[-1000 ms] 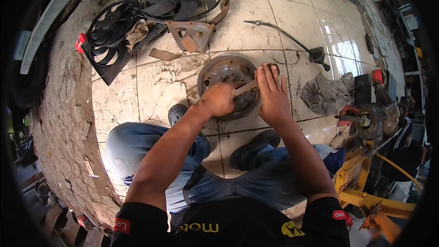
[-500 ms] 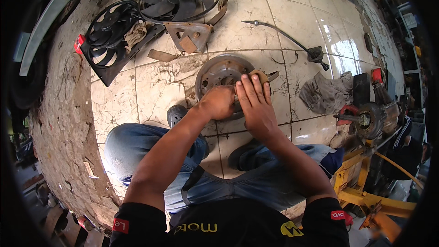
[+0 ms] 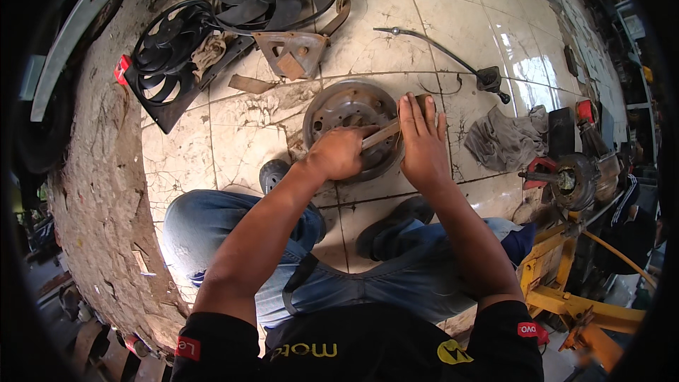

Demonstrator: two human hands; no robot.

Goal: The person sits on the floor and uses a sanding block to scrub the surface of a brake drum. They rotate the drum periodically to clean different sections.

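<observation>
My left hand (image 3: 336, 153) is closed around one end of a flat, light-edged metal bar (image 3: 382, 134). The bar slants up to the right, and its far end passes under my right hand (image 3: 426, 145). That hand lies flat, its fingers stretched out together over a brown piece (image 3: 424, 102) that shows only at the fingertips; its kind I cannot make out. Below both hands a round, rusty metal drum or plate (image 3: 329, 102) with holes rests on the tiles between my feet. My left hand covers its lower left part.
Two black radiator fans (image 3: 244, 14) and a rusty triangular bracket (image 3: 272, 49) lie at the far left. A black cable-like lever (image 3: 453, 60) is at the far right. Nearer are a grey rag (image 3: 498, 138), a hub-like part (image 3: 569, 184) and a yellow metal frame (image 3: 566, 301).
My right hand has slid to the right along the bar, uncovering its middle. The left hand has stayed nearly in place, keeping its grip.
</observation>
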